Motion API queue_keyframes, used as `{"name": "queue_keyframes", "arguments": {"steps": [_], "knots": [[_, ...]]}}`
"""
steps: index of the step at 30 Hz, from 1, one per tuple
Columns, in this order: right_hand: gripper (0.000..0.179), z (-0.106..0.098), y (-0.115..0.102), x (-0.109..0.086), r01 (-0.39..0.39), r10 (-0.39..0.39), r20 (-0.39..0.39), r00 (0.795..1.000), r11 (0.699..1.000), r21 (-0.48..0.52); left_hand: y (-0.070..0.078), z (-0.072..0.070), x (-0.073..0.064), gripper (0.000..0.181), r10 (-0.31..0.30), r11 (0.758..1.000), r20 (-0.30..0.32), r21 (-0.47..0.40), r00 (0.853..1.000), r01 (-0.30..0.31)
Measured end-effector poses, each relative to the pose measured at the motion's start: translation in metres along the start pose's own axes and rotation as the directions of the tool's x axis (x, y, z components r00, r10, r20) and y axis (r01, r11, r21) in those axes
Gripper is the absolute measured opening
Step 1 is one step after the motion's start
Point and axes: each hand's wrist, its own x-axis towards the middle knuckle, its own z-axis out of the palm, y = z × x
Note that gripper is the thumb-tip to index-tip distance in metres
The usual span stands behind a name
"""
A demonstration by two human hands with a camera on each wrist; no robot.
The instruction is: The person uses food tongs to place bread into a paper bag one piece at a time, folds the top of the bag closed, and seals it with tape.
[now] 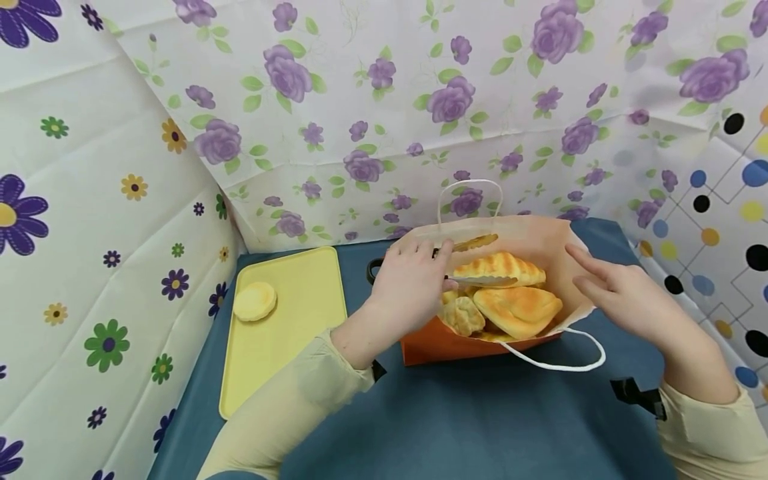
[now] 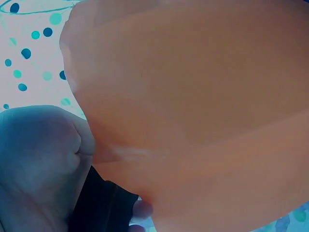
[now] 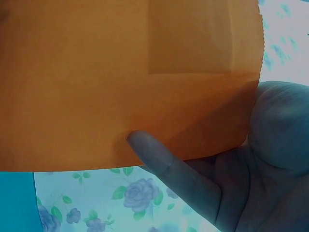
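Observation:
My left hand [image 1: 411, 283] grips the black-handled tongs [image 1: 489, 281] over the open mouth of an orange paper bag [image 1: 480, 350]. The tongs' metal arms stand apart, with a ridged, browned bread roll [image 1: 504, 268] between them. Below it lie a smooth golden bun [image 1: 521, 310] and a paler knobbly bun [image 1: 463, 315], both inside the bag. At the bag's right rim, my right hand [image 1: 630, 300] holds the paper. One of its fingers [image 3: 159, 159] presses against the orange outer side in the right wrist view, while its thumb is hidden behind the paper.
A yellow tray [image 1: 294, 333] with one round flat pastry [image 1: 255, 301] lies on the blue tablecloth [image 1: 480, 420], left of the bag. White handles [image 1: 558, 365] loop from the bag's front and back. Flowered cloth walls [image 1: 360, 133] rise behind and at the sides.

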Motion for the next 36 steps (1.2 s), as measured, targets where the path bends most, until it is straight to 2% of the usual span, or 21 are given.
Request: {"name": "queue_keyframes", "arguments": {"steps": [9, 13, 17, 21, 26, 29, 32, 36], "knots": [[0.062, -0.005, 0.0, -0.001, 0.002, -0.002, -0.018, 1.0, 1.0, -0.015, -0.011, 0.003, -0.003, 0.067, -0.006, 0.992, -0.029, -0.127, 1.0, 0.002], [0.062, -0.008, 0.002, 0.0, 0.005, -0.005, -0.028, 1.0, 1.0, -0.016, -0.015, 0.005, -0.005, 0.068, -0.009, 0.986, -0.079, -0.166, 0.997, -0.004], [0.062, -0.007, 0.001, -0.002, -0.002, 0.002, -0.025, 1.0, 1.0, -0.001, -0.018, 0.013, -0.011, 0.072, 0.002, 0.977, -0.169, -0.212, 0.986, -0.039], [0.062, -0.001, 0.001, -0.005, -0.003, 0.004, -0.021, 1.0, 1.0, 0.028, -0.022, 0.026, -0.022, 0.074, -0.001, 0.958, -0.278, -0.275, 0.961, -0.079], [0.062, 0.004, 0.001, -0.005, 0.01, -0.009, -0.017, 1.0, 0.999, 0.036, -0.031, 0.039, -0.04, 0.079, -0.012, 0.941, -0.394, -0.314, 0.919, -0.123], [0.062, 0.004, 0.002, -0.004, 0.011, -0.011, -0.021, 1.0, 0.999, 0.03, -0.037, 0.046, -0.048, 0.081, -0.016, 0.927, -0.438, -0.342, 0.899, -0.151], [0.062, 0.003, 0.002, -0.004, 0.01, -0.009, -0.02, 1.0, 1.0, 0.028, -0.041, 0.052, -0.057, 0.08, -0.026, 0.903, -0.47, -0.39, 0.882, -0.181], [0.062, 0.001, 0.001, -0.003, 0.006, -0.006, -0.026, 1.0, 1.0, 0.022, -0.049, 0.058, -0.069, 0.077, -0.058, 0.872, -0.528, -0.44, 0.848, -0.214]]}}
